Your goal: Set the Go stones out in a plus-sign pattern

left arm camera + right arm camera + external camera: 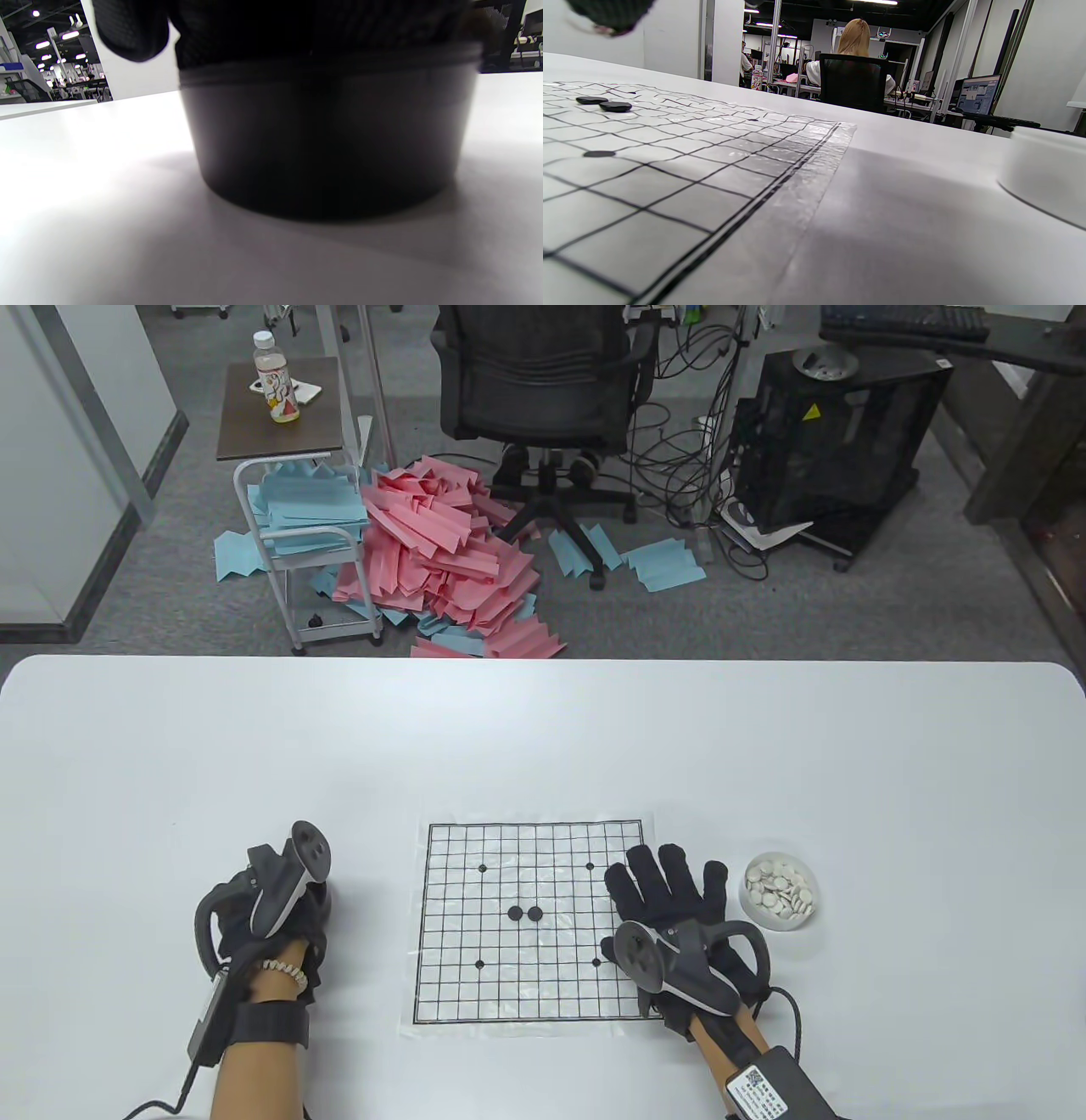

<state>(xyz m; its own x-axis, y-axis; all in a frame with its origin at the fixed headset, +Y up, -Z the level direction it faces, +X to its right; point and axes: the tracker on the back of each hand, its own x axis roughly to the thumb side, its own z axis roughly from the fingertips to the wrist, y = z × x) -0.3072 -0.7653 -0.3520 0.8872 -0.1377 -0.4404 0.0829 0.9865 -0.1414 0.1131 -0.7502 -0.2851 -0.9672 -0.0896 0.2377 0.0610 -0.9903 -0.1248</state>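
A paper Go board (475, 984) lies on the white table (543, 729). Two black stones (524, 913) sit side by side near its centre; they also show in the right wrist view (602, 103). My left hand (316, 903) rests curled over the top of a black bowl (326, 140) left of the board; its fingertips are hidden. My right hand (670, 886) lies flat, fingers spread, on the board's right edge and holds nothing. A white bowl (751, 912) of white stones (780, 889) stands just right of it.
The white bowl's wall (1048, 173) is close to my right wrist. Beyond the table's far edge are an office chair (543, 381), a cart (297, 551) and a heap of pink and blue paper (433, 551) on the floor.
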